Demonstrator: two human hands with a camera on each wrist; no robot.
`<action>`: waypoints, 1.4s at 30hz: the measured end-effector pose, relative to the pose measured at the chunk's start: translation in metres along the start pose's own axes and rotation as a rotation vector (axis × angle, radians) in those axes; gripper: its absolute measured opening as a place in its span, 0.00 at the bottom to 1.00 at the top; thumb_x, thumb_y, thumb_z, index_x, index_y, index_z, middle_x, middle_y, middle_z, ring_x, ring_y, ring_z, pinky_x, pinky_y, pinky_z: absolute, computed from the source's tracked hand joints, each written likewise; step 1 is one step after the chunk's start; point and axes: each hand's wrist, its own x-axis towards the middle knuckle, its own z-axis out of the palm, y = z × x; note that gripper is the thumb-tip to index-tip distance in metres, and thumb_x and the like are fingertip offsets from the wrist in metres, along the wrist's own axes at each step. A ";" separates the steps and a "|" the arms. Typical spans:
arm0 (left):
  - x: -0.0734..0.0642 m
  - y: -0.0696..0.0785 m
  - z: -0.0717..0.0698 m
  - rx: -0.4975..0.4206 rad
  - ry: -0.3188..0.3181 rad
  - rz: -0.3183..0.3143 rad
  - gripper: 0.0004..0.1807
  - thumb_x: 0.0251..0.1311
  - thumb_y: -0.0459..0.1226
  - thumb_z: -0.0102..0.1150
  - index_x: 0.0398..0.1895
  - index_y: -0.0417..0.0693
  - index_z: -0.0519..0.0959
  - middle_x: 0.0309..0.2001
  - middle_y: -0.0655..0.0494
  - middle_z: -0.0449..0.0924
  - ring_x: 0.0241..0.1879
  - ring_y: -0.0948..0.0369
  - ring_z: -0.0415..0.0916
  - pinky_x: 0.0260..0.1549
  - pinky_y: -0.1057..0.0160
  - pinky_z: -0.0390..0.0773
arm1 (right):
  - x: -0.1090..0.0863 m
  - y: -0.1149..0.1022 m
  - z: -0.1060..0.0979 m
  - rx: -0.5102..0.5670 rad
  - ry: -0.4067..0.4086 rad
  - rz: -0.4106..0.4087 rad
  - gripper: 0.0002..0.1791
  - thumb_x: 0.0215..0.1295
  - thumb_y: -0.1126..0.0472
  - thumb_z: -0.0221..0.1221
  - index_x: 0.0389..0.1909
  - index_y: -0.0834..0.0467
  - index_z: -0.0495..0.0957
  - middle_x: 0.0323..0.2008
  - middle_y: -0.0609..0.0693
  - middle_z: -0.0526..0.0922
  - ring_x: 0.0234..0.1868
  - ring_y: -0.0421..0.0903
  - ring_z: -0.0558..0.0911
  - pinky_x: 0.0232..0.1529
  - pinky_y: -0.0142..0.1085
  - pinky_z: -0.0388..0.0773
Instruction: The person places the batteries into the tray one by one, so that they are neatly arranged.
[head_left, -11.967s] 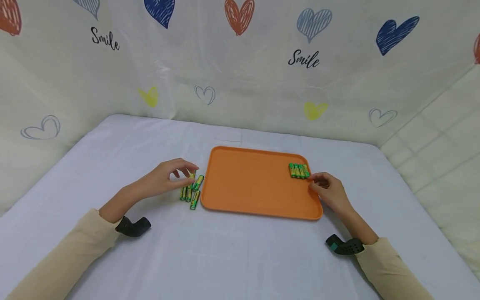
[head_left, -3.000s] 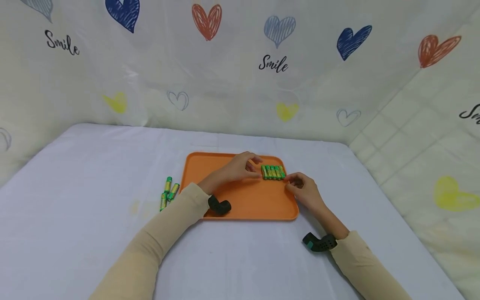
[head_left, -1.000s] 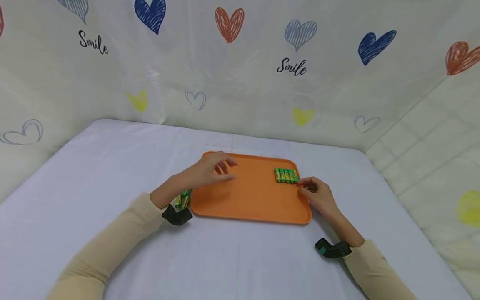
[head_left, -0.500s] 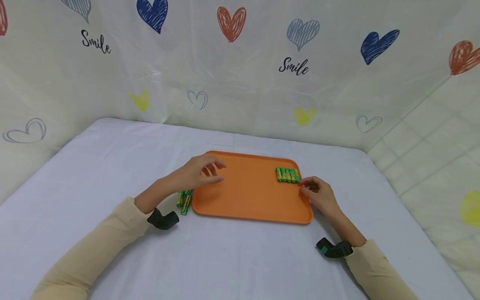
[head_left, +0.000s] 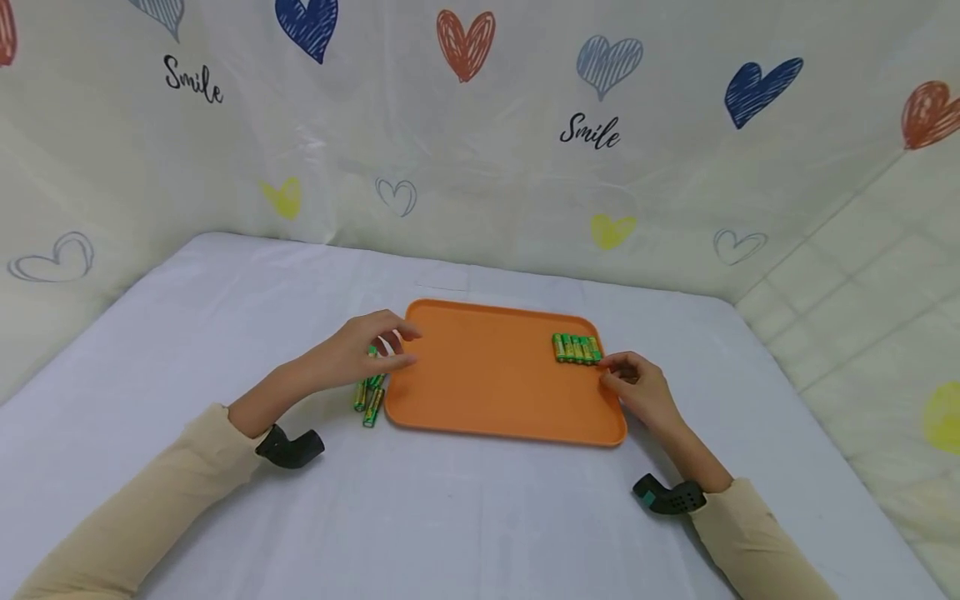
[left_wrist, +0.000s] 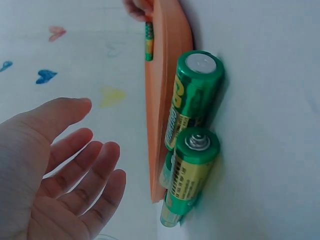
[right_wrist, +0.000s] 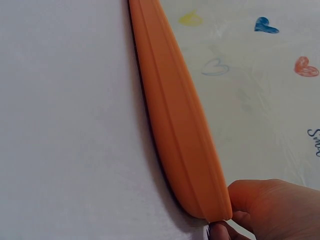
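My left hand (head_left: 356,350) hovers over the loose batteries (head_left: 373,408) that lie on the cloth just left of the orange tray (head_left: 487,392). Its fingers are loosely bent and apart from the thumb, with nothing between them in the left wrist view. Several green and yellow batteries (head_left: 576,348) stand side by side in a neat row near the tray's right edge. At that edge, beside the row, my right hand (head_left: 637,383) holds the tray's rim between thumb and fingers. In the head view my left hand covers part of the loose pile.
A white cloth (head_left: 465,517) covers the table. Behind it hangs a pale sheet (head_left: 480,192) printed with hearts. Black wrist cameras (head_left: 288,448) sit on both forearms.
The row has grown by one battery since the earliest frame. My left hand has moved from the row back left to the loose batteries. My right hand stays at the tray's edge.
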 end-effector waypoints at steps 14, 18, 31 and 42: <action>-0.031 -0.014 -0.007 0.059 0.033 -0.065 0.18 0.58 0.38 0.69 0.50 0.41 0.79 0.47 0.50 0.80 0.43 0.56 0.77 0.42 0.60 0.79 | 0.003 0.000 0.002 0.004 -0.009 0.004 0.15 0.66 0.65 0.58 0.50 0.68 0.76 0.43 0.60 0.78 0.37 0.38 0.74 0.34 0.24 0.72; -0.040 -0.019 -0.010 0.065 0.026 -0.084 0.17 0.58 0.37 0.69 0.49 0.42 0.80 0.46 0.52 0.80 0.42 0.59 0.77 0.41 0.61 0.79 | 0.003 0.000 0.003 -0.002 -0.010 0.005 0.15 0.66 0.65 0.58 0.50 0.68 0.76 0.43 0.60 0.78 0.37 0.39 0.74 0.33 0.24 0.72; -0.046 -0.026 -0.016 0.015 -0.104 -0.170 0.21 0.52 0.43 0.73 0.45 0.44 0.78 0.41 0.57 0.79 0.40 0.60 0.76 0.42 0.61 0.76 | 0.000 0.003 0.003 -0.009 -0.009 0.030 0.16 0.66 0.65 0.59 0.51 0.68 0.76 0.44 0.60 0.79 0.39 0.39 0.73 0.37 0.23 0.71; -0.049 -0.026 -0.018 0.034 -0.123 -0.164 0.25 0.46 0.44 0.78 0.44 0.43 0.78 0.39 0.58 0.78 0.41 0.60 0.74 0.42 0.60 0.76 | 0.003 0.001 0.001 -0.020 -0.013 0.023 0.16 0.66 0.65 0.59 0.52 0.68 0.75 0.44 0.61 0.79 0.39 0.41 0.73 0.37 0.23 0.71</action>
